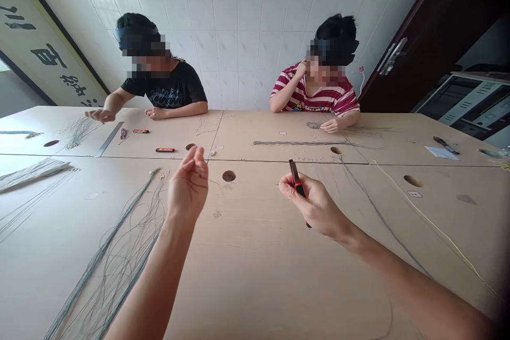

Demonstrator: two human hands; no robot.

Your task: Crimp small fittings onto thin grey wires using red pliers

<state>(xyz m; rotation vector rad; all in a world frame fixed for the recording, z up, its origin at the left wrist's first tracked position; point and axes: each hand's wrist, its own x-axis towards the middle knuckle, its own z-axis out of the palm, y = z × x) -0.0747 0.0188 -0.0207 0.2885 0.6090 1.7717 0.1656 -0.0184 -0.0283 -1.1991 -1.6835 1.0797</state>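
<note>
My left hand is raised over the table at centre left, its palm turned inward. Its fingers are loosely bent and apart, and I see nothing held in them. To its lower left lies a bundle of long grey-green cords, partly hidden by my forearm. My right hand, at centre right, is closed around a slim black-and-red tool. The tool's dark, flat end points up and away from me, and its lower tip shows beneath the palm. Its exact kind is unclear.
Across the large table sit two people; one reaches to thin strands, the other rests a hand by a cord bundle. Red-and-black cutters, round holes, and long single cords are spread about. Pale strands lie far left.
</note>
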